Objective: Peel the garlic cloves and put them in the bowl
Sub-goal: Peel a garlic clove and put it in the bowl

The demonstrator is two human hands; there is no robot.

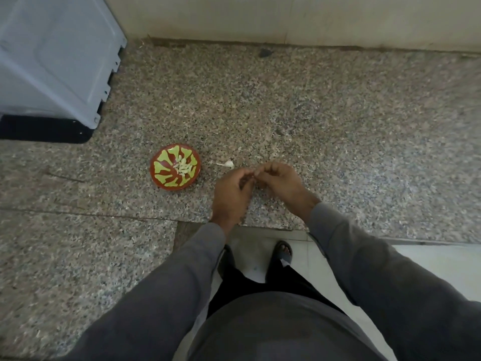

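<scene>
A red bowl [175,167] with a green pattern sits on the speckled granite counter [286,105] and holds several peeled garlic cloves [185,167]. Just right of the bowl lies a whitish piece of garlic with a stalk [227,164]. My left hand [231,194] and my right hand [281,182] meet fingertip to fingertip above the counter, right of the bowl. Their fingers are curled together around something small, which is hidden between them.
A grey-white appliance [54,58] on a black base [44,131] stands at the back left. A pale wall [286,16] closes the counter at the back. The counter's front edge runs below my hands, with floor tiles and my sandalled foot [283,251] beneath.
</scene>
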